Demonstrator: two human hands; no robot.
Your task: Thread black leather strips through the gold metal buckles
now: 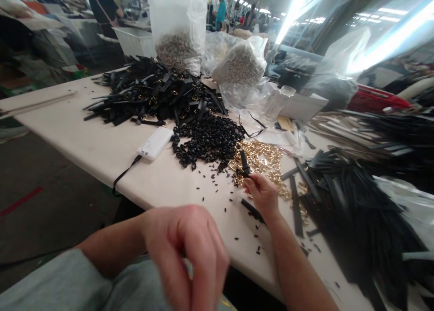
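Close to the camera, my left hand (191,252) hangs off the table's near edge with its fingers curled down. The fingertips are out of sight, so what they hold, if anything, cannot be made out. My right hand (262,195), over the table, pinches a short black strap (244,162) whose end points up and away. Beyond it spreads a pile of gold buckles (262,155). Beside that is a heap of small black rings (210,139). Another black strap (252,210) lies just below my right hand, partly hidden by the wrist.
At the back lies a heap of buckled black straps (152,91). Loose black straps (356,211) cover the right side. A white power bank (156,143) with a cable, eyeglasses (252,128), a clear jar (280,103) and bags of small parts (240,62) are around. People work in the background.
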